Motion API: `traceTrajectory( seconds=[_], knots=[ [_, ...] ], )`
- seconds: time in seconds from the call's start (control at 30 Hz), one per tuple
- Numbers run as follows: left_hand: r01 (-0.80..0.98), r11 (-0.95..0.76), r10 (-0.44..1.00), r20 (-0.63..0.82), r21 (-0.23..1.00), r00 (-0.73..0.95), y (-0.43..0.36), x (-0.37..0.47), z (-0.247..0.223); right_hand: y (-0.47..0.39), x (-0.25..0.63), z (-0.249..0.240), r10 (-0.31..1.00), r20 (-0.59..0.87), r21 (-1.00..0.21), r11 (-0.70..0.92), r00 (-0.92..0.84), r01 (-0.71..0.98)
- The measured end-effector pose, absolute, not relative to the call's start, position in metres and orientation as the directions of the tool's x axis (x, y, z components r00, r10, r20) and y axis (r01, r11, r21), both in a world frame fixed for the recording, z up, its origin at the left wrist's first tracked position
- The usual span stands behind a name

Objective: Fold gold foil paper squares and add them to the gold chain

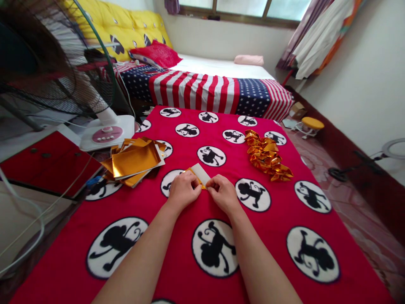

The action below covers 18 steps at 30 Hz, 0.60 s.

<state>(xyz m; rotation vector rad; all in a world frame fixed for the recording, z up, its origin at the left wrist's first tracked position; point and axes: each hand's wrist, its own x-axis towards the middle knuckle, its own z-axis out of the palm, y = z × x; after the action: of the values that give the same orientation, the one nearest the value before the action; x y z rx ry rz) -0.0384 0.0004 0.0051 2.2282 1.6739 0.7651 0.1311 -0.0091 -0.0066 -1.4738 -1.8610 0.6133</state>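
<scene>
Arms [144, 253]: mine, stretched over the red cloth [171, 261].
Paper [200, 172]: pale with a gold strip, between my hands.
Left hand [184, 188]: thumb and fingers pinching its left side.
Right hand [223, 193]: fingertips pinching its near corner, though my fingers hide how the fold sits.
Edges: best lined up first, I'd judge, left steadying, right pressing evenly.
Gold sheets [136, 160]: stacked leftward.
Folded pieces [267, 156]: rowed rightward.

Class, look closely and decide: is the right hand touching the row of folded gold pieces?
Apart. The head view shows red cloth between the right hand and the folded gold pieces.
</scene>
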Motion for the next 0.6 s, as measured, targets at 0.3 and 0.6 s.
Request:
traceTrajectory(
  seconds=[0.3,0.6],
  knots=[
    [0.788,-0.284,0.956,0.227,0.546,0.187,0.0012,-0.0406,0.0037,-0.0092,0.1304,-0.0042,0.967,0.217,-0.713,0.249,-0.131,0.655],
    [0.817,-0.257,0.96,0.236,0.516,0.153,0.0007,-0.0371,0.0017,-0.0094,0.13,-0.005,0.963,0.227,-0.694,0.265,-0.146,0.669]
  ],
)
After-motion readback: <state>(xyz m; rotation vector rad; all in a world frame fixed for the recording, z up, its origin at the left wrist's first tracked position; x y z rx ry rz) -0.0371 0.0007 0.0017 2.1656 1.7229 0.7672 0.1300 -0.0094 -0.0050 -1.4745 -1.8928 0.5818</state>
